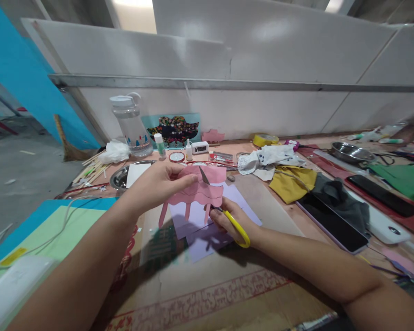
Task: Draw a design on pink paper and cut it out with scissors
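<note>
My left hand (170, 177) pinches a sheet of pink paper (196, 195) by its upper left part. The sheet has a wavy cut edge and thin strips hanging down from it. My right hand (232, 218) grips a pair of scissors with yellow handles (237, 229). One pointed blade shows above the pink paper, close to my left fingertips; the rest of the blades is hidden behind the sheet. Below both hands, overlapping sheets of lilac paper (207, 246) lie on the work surface (269, 257).
Behind the hands stand a water bottle (133, 126), a glue stick (160, 147) and a metal bowl (119, 178). Yellow tape (265, 139) lies near the wall. On the right are mustard cloth (293, 181) and a phone (333, 223). A power strip (20, 285) rests at lower left.
</note>
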Demonstrator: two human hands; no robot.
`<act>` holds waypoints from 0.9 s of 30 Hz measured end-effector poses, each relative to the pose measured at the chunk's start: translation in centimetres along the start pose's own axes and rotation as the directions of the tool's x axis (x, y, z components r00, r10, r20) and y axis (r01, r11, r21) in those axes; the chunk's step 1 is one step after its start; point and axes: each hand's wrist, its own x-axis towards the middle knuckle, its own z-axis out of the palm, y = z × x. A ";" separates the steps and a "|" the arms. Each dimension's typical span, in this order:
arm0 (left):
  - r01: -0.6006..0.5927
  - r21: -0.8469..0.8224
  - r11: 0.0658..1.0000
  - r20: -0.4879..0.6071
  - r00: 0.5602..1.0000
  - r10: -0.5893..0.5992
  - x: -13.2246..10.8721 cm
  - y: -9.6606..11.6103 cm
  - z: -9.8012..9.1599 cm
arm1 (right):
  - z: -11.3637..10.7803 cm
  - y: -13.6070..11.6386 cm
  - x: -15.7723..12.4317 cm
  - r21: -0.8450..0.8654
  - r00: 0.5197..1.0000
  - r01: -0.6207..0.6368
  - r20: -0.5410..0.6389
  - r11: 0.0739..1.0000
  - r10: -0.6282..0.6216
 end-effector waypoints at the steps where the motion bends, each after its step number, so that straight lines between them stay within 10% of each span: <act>1: 0.002 0.002 1.000 -0.018 1.000 -0.002 0.0 0.1 0.1 | 0.0 0.0 0.0 -0.005 1.000 0.004 -0.005 1.000 -0.004; 27: 0.011 -0.038 0.999 -0.029 0.999 -0.013 0.3 -0.1 0.9 | 0.4 1.3 0.2 0.059 0.992 -0.004 -0.123 0.998 0.012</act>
